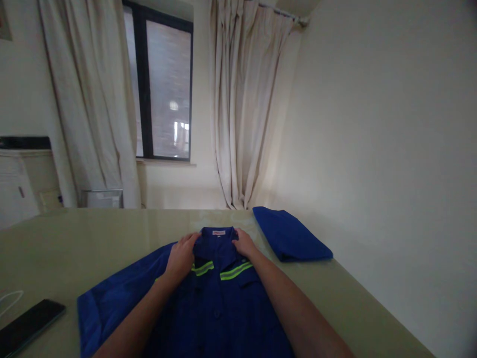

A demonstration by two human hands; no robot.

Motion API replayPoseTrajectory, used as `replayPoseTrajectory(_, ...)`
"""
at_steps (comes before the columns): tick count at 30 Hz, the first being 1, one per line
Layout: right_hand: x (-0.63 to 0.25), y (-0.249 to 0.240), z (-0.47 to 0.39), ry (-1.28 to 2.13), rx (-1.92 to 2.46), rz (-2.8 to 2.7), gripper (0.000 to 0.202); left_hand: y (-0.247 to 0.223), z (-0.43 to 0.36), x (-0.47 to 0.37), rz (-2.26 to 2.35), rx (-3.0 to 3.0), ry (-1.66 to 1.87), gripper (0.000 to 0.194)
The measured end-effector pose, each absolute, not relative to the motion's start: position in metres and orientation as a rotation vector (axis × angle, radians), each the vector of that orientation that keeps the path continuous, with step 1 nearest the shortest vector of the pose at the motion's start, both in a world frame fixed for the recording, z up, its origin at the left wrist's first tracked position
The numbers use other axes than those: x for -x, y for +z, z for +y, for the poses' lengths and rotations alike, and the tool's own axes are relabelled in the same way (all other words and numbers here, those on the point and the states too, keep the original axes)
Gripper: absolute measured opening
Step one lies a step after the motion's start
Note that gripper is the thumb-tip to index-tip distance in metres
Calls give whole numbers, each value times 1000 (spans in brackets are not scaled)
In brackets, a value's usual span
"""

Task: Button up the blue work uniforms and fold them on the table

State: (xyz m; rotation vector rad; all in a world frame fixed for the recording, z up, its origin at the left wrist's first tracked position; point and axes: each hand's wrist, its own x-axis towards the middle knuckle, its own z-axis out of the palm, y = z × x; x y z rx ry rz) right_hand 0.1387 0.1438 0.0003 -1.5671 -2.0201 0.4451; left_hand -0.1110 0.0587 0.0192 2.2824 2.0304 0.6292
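A dark blue jacket with yellow-green reflective strips on its chest lies front up on the pale green table. Its collar, with a white label inside, points away from me. At the collar's left side, my left hand rests on the cloth with its fingers closed together at the edge. My right hand pinches the right side of the collar between thumb and fingers. One sleeve spreads out to the left under my left forearm; the other sleeve is hidden or out of view.
A folded blue cloth lies at the table's right edge, by the wall. A black phone and a white cable are at the lower left. Curtains, a window and a white cabinet stand behind.
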Motion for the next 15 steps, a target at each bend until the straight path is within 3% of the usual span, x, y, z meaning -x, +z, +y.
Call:
replayPoseTrajectory(3, -140, -4, 159, 430, 1620, -2039, 56, 16, 79, 111, 1969, -2384, 372, 83)
replayPoseTrajectory(9, -148, 1, 174, 461, 1464, -2244, 70, 34, 91, 105, 1903, -2569, 111, 42)
replayPoseTrajectory(15, -146, 40, 182, 369, 1222, -2390, 46, 58, 104, 101, 1960, -2541, 66, 29)
